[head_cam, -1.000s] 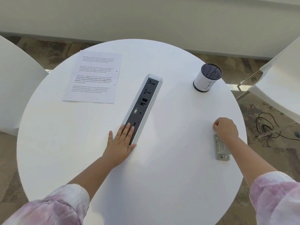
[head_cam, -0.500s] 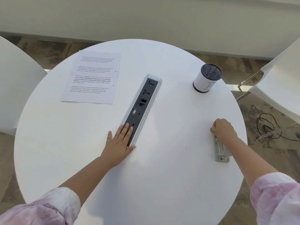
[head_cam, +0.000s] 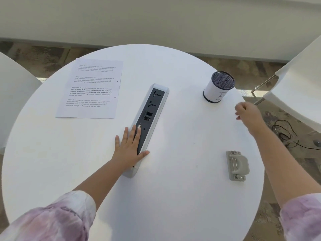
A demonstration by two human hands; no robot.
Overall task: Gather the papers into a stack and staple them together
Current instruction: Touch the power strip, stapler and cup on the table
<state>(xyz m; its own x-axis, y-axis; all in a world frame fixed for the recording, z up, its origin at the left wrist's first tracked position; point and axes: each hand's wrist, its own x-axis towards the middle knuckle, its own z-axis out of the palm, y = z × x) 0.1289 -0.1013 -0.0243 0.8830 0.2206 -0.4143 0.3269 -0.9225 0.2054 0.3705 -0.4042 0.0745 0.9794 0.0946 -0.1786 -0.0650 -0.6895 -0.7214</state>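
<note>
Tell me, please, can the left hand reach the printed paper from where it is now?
Probably yes. The left hand lies flat on the socket strip, and the paper lies ahead to its left, with only bare table between them.

Round white tabletop [head_cam: 173, 197], centre w/ long grey power/data strip [head_cam: 151, 119] set diagonally: dark face, sockets + ports. Far right, near rim: white cylindrical pen cup [head_cam: 218, 87], dark mesh top, dark base band, handwritten marks on side. White chair [head_cam: 300, 87] at right, metal frame partly visible; another white chair [head_cam: 15, 94] at left. Black cable [head_cam: 286, 134] looped on mottled brown floor [head_cam: 43, 54]. Pale wall [head_cam: 156, 20] behind.
</note>
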